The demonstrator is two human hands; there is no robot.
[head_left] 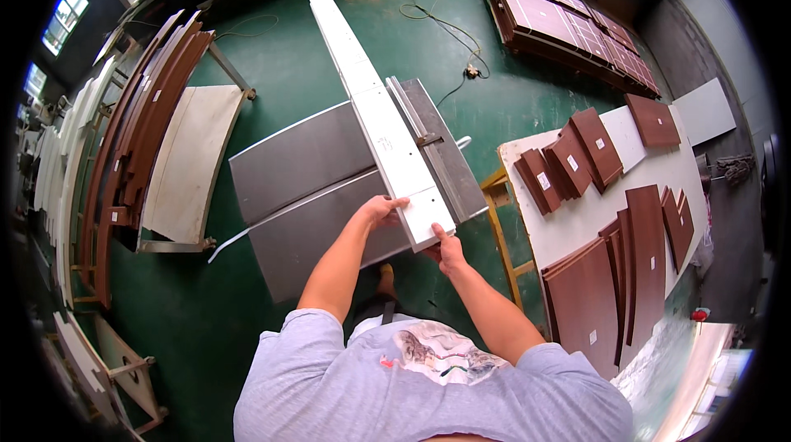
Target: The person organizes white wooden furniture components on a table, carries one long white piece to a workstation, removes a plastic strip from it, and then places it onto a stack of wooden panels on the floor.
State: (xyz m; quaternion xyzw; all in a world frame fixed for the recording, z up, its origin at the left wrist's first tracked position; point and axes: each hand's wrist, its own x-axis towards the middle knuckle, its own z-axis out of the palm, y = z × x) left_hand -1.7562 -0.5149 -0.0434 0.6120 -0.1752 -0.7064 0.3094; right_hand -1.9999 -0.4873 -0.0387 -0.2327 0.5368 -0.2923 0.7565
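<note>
A long white board (381, 125), several sections in length, stretches away from me across a grey worktable (305, 141). My left hand (381, 210) is closed on the left edge near its close end, thumb on top. At the right corner of that end, my right hand (447, 251) grips with its thumb above and the other fingers underneath, mostly hidden. Small dark holes and a faint printed mark show on the board's upper face. Beside it, on the right, a metal rail (428, 145) runs along the worktable.
To my right, a pale table (535, 236) bears several stacks of brown panels (585, 294). Strapped brown panels (560, 22) lie at the far right. A rack of long brown boards (152, 104) and a cream-topped cart (194, 154) stand left. A cable (449, 26) crosses the green floor.
</note>
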